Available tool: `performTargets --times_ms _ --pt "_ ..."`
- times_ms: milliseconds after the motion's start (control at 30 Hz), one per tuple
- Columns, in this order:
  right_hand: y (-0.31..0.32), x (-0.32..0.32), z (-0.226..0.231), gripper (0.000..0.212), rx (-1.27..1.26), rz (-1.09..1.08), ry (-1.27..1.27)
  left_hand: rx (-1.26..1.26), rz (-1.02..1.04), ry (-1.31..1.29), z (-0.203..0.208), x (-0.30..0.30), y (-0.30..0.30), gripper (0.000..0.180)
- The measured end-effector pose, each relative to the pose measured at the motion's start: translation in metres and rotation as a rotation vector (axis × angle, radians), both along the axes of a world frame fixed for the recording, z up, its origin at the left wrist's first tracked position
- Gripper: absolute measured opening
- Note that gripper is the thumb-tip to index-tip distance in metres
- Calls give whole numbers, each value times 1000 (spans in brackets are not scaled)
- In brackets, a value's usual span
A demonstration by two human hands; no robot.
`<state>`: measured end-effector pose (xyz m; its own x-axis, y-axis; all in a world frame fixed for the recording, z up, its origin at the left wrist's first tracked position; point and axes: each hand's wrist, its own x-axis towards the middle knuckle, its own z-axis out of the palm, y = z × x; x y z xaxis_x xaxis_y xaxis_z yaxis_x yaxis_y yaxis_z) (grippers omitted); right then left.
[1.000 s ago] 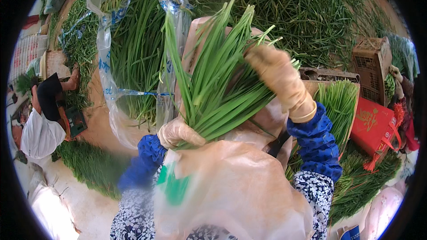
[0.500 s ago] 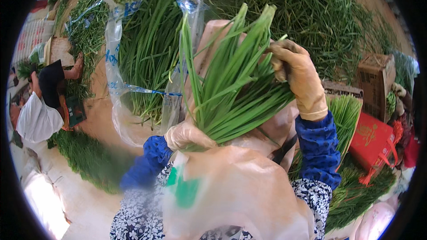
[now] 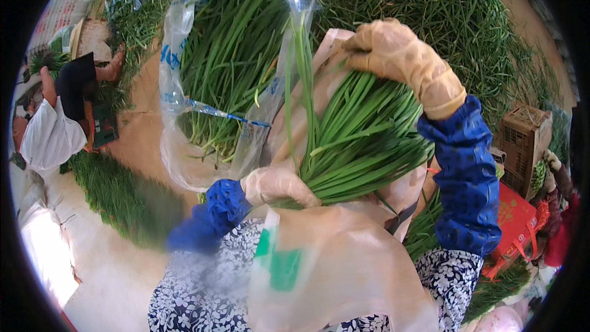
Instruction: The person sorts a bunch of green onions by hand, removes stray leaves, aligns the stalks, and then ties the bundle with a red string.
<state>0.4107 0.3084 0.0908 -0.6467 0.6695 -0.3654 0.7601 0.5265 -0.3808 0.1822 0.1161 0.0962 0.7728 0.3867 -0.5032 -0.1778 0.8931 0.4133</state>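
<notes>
A fanned bunch of garlic chives [image 3: 375, 135] lies over my lap, its long flat green leaves spreading up and right. My left hand [image 3: 279, 185], in a pale glove, is closed round the bunch at its lower left end. A few longer leaves stand up apart from the rest, above that hand. My right hand [image 3: 393, 52], in a soiled yellowish glove, bends over the far end of the bunch, its fingers curled together against the leaves. Just what lies between those fingertips is partly hidden.
A clear plastic bag [image 3: 175, 95] full of chives lies open ahead to the left. Loose leaves [image 3: 418, 0] heap up beyond my hands. At right are a brown crate [image 3: 522, 147] and a red bag [image 3: 513, 215]. Other people sit at both sides.
My right hand has moved up and left, over the top of the bunch. The pale stem ends standing up there before no longer show. The view has shifted slightly.
</notes>
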Motion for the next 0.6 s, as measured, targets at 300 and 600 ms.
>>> performTargets --times_ms 300,600 --pt "22 88 -3 31 437 -721 131 113 -89 -53 -9 -10 2 39" --pt "-124 46 22 44 471 -49 351 120 -125 28 -5 -12 -4 38"
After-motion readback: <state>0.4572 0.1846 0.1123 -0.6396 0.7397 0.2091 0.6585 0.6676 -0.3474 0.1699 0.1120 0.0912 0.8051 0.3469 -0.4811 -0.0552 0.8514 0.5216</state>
